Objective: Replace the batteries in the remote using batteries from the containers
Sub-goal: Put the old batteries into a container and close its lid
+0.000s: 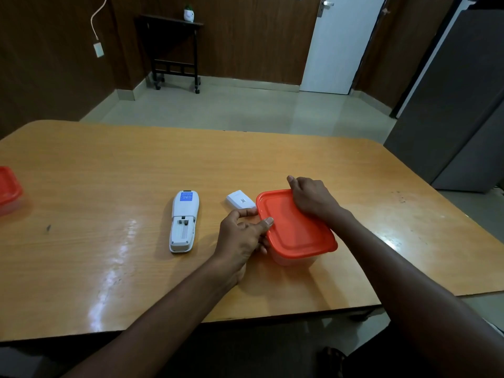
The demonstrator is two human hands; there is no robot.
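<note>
Head view looks down on a wooden desk (109,165) with both hands working at an orange-lidded container (296,227) standing right of centre. The left hand (242,236) is pressed against the container's left side, thumb laid on the lid's near-left edge and the index finger pointing along the rim, the other fingers curled against the wall below; it grips the side of the box. The right hand (311,199) lies over the lid's far-right corner, fingers bent down over the far rim, closed on that edge. The lid sits flat on the translucent box; what lies inside cannot be told.

A white remote (183,222) lies face down on the desk to the left of the left hand, apart from it and touched by neither hand. Its battery bay is uncovered, and the bay looks empty. A blue label shows on its far end. The small white battery cover (240,199) lies just beyond the left index finger, close beside the container's far-left corner.

A second orange-lidded container (9,189) stands at the desk's far left edge, well apart from both hands and partly cut off by the frame.
</note>
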